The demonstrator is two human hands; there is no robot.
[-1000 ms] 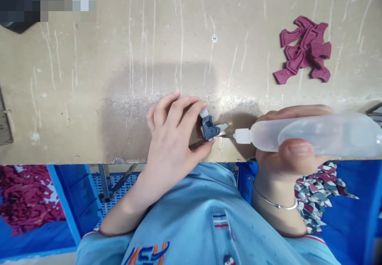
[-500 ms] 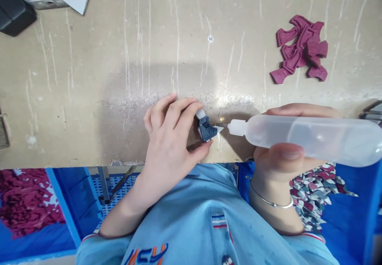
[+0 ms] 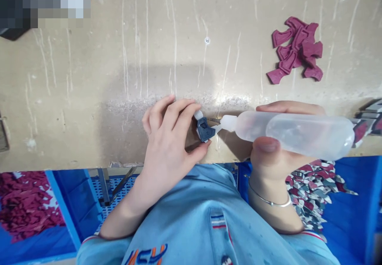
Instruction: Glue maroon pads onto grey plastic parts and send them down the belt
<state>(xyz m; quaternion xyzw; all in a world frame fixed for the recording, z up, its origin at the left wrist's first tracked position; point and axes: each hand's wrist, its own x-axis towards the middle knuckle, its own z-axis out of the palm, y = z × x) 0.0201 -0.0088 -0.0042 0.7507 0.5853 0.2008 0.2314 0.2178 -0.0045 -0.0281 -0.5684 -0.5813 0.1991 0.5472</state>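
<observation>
A small dark grey-blue piece [image 3: 205, 130], angular with pale tabs at its upper and right corners, lies on the worktable [image 3: 89, 78] close to the table's near edge. The left hand [image 3: 168, 137] pinches this piece, fingers curled over its far side and thumb against its near side, pressing it to the board. The right hand [image 3: 276, 145] is closed around a squeeze bottle [image 3: 289, 133], thumb on the near side and forefinger along the far side; the bottle lies nearly level, and its white nozzle with a fine metal tip reaches the piece's upper right corner.

Beyond the piece, the tabletop is open, bare board well away to the left and far side. To the far right of the piece, well apart, rests a loose heap of maroon cut pieces [image 3: 297, 50]. Below the table edge, blue bins [image 3: 64, 201] hold maroon scraps on the left and mixed maroon, grey and white scraps [image 3: 316, 185] on the right.

The board is matt beige, scored with long pale scratches and a rough crusted band just beyond the piece. The bottle is soft, translucent plastic, rounded at its base. A thin metal bracelet [image 3: 270, 202] circles the right wrist.
</observation>
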